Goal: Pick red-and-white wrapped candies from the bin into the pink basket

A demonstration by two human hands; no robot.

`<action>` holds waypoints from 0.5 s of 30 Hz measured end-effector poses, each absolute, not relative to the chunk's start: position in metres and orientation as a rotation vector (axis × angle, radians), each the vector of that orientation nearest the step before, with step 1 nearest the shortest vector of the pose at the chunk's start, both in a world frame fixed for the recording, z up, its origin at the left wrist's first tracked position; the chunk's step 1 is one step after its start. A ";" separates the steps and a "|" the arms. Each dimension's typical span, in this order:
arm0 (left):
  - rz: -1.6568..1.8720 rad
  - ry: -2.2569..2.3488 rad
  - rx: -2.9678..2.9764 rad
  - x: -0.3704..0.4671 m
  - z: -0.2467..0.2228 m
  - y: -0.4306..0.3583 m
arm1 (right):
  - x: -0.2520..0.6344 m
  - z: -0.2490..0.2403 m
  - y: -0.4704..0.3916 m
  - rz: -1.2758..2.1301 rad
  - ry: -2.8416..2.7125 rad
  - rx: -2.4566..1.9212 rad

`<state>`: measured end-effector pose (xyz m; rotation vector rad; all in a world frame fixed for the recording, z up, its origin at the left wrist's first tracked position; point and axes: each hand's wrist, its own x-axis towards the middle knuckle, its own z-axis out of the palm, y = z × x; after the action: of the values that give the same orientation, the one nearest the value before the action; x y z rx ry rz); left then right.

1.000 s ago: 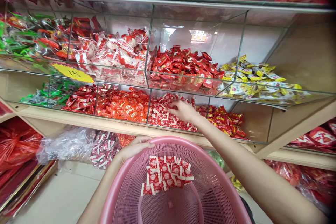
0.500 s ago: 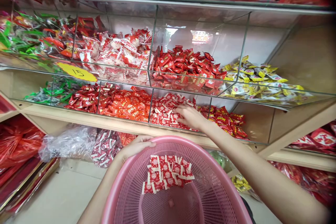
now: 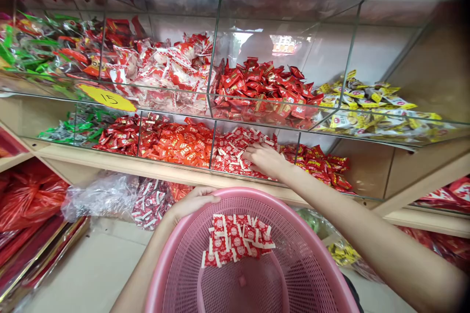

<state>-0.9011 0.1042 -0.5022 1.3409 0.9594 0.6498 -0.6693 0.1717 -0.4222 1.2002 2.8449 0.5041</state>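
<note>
From the head view, the red-and-white candies (image 3: 233, 143) lie on the lower shelf (image 3: 110, 162), beneath and left of the nearer right hand (image 3: 267, 160), wrappers pointing every way. Its fingers are half curled; whether they grip any, I cannot tell. The left hand (image 3: 193, 203) clasps the pink basket's (image 3: 253, 192) rim.

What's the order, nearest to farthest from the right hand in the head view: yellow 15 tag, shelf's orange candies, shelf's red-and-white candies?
1. Red-and-white candies: right at the right hand.
2. Orange candies: next pile to its left.
3. Yellow 15 tag: farther left, higher up.
</note>
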 end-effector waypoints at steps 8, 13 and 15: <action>0.648 0.961 1.353 -0.902 -0.501 0.105 | -0.661 -0.429 0.176 0.568 2.912 1.143; 0.629 0.969 1.349 -0.901 -0.500 0.105 | -0.666 -0.430 0.173 0.592 2.891 1.105; 0.646 0.971 1.359 -0.901 -0.501 0.105 | -0.666 -0.429 0.174 0.558 2.903 1.114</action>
<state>-0.9007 0.1046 -0.5005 1.3588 0.9714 0.6461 -0.6659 0.1740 -0.4294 1.1140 2.9032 0.5583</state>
